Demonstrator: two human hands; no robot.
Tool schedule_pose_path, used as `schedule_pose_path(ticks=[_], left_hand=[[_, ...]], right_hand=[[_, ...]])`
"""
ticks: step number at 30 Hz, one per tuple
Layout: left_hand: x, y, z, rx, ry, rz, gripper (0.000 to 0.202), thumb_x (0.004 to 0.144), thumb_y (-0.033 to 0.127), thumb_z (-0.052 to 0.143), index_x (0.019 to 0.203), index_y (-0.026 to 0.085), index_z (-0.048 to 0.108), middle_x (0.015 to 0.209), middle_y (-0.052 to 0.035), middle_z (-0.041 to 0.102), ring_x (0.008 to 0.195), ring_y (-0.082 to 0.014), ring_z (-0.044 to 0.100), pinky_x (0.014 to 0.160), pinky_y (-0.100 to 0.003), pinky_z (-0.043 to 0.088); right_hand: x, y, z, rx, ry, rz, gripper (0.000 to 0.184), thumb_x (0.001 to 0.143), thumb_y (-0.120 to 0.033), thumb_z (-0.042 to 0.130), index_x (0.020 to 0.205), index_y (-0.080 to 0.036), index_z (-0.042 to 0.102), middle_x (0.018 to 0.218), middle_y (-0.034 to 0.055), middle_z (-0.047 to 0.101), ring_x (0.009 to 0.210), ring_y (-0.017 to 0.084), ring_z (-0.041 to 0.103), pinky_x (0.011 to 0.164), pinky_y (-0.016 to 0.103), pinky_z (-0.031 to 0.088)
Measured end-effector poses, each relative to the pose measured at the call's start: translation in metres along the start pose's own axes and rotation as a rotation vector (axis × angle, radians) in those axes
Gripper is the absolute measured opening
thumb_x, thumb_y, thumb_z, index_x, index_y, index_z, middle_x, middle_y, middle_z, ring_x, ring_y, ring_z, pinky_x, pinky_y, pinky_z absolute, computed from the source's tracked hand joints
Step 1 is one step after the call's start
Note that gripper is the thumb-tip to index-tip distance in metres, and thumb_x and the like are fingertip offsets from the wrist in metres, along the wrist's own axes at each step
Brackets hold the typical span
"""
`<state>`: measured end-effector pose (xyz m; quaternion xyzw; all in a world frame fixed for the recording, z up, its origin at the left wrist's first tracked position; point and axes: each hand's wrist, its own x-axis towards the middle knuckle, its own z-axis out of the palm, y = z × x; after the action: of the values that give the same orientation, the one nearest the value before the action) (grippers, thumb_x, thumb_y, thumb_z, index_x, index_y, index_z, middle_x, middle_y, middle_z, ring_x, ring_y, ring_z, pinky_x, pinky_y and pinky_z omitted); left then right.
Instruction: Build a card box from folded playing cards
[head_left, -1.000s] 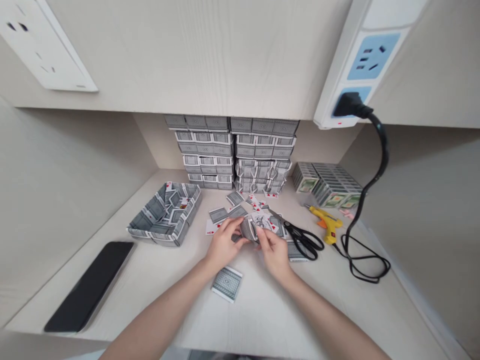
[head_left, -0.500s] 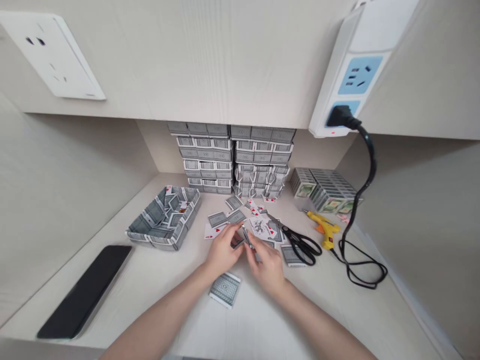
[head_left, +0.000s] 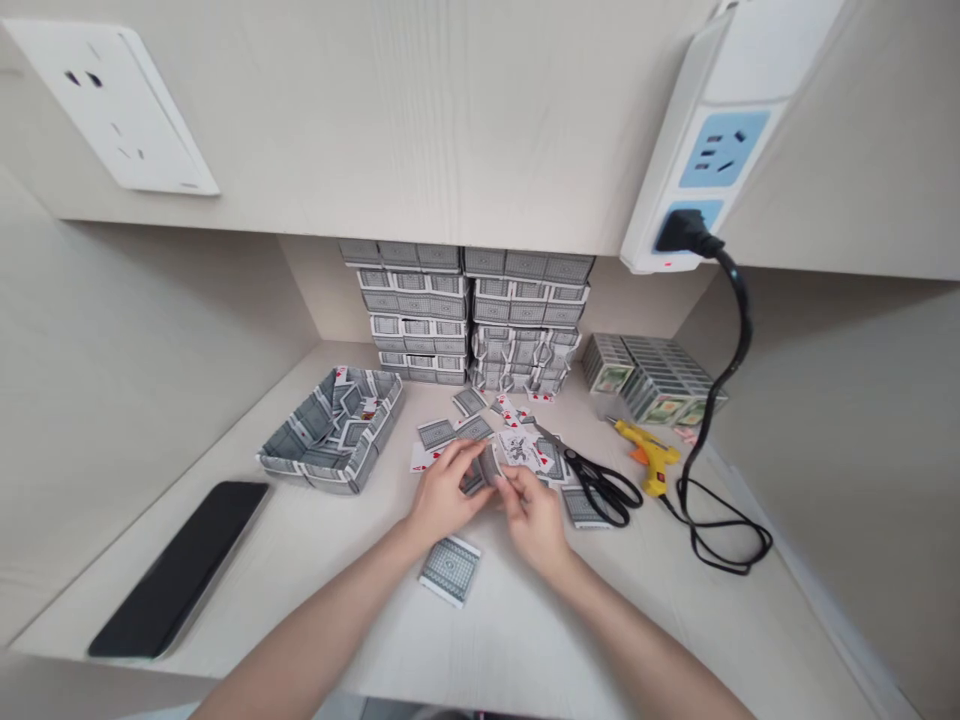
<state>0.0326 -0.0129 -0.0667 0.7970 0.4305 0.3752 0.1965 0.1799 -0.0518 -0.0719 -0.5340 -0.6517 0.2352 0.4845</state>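
Both hands meet over the middle of the desk, pinching a folded grey-backed playing card between them. My left hand grips its left side with thumb and fingers closed. My right hand pinches its right side. Loose cards, some face up with red pips, lie scattered just beyond the hands. A single face-down card lies on the desk in front of my wrists.
A tray made of folded cards sits at the left, a black phone nearer the front left. Stacked card trays stand at the back. Black scissors, a yellow glue gun, card packs and a black cable lie right.
The hands turned and refolded the card between them, drawing slightly closer together. The view shifted a little.
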Motion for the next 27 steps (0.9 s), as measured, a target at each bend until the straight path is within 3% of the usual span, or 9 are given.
schedule_pose_path(ticks=[5,8,11,15,22,27], left_hand=[[0.002,0.001,-0.004,0.031,-0.044,0.073,0.054,0.07,0.029,0.061,0.122,0.025,0.046,0.114,-0.0079,0.047,0.097,-0.0184,0.053,0.082,-0.033,0.048],[0.002,0.005,-0.004,-0.002,-0.083,0.121,0.056,0.069,0.031,0.064,0.122,0.026,0.046,0.112,-0.0073,0.048,0.101,-0.0192,0.051,0.086,-0.034,0.046],[0.001,0.006,-0.005,-0.013,-0.118,0.141,0.059,0.066,0.039,0.066,0.121,0.026,0.048,0.11,-0.0067,0.051,0.101,-0.0194,0.051,0.087,-0.034,0.046],[0.001,0.003,-0.006,0.04,-0.097,0.205,0.059,0.067,0.045,0.064,0.12,0.024,0.049,0.111,-0.0072,0.054,0.103,-0.0193,0.052,0.09,-0.034,0.044],[0.003,0.009,-0.003,0.068,-0.113,0.279,0.058,0.07,0.045,0.06,0.122,0.022,0.047,0.108,-0.0096,0.056,0.1,-0.0209,0.053,0.088,-0.037,0.045],[0.002,0.009,-0.002,-0.053,-0.166,0.23,0.061,0.067,0.046,0.063,0.122,0.023,0.048,0.109,-0.0095,0.056,0.1,-0.0202,0.053,0.087,-0.036,0.045]], right_hand=[[0.009,0.009,0.0,0.337,-0.041,0.234,0.028,0.077,-0.04,0.053,0.094,-0.018,0.05,0.064,0.002,0.064,0.05,0.016,0.059,0.041,0.025,0.048],[0.012,0.013,-0.001,0.386,-0.079,0.294,0.032,0.079,-0.044,0.049,0.098,-0.019,0.05,0.058,-0.0016,0.058,0.038,0.012,0.048,0.034,0.022,0.041],[0.015,0.014,-0.004,0.339,-0.067,0.262,0.032,0.083,-0.047,0.04,0.092,-0.02,0.053,0.062,-0.0012,0.057,0.043,0.012,0.048,0.039,0.023,0.041],[0.018,0.015,-0.005,0.273,-0.038,0.151,0.031,0.082,-0.047,0.041,0.074,-0.019,0.053,0.063,-0.0014,0.054,0.059,0.014,0.051,0.055,0.024,0.043],[0.018,0.018,-0.006,0.112,0.015,0.164,0.04,0.083,-0.05,0.038,0.063,-0.019,0.053,0.053,-0.0014,0.052,0.05,0.014,0.048,0.048,0.024,0.039],[0.012,0.017,-0.01,0.041,-0.015,0.167,0.047,0.084,-0.051,0.036,0.049,-0.022,0.046,0.031,-0.0045,0.038,0.033,0.013,0.042,0.038,0.024,0.033]])
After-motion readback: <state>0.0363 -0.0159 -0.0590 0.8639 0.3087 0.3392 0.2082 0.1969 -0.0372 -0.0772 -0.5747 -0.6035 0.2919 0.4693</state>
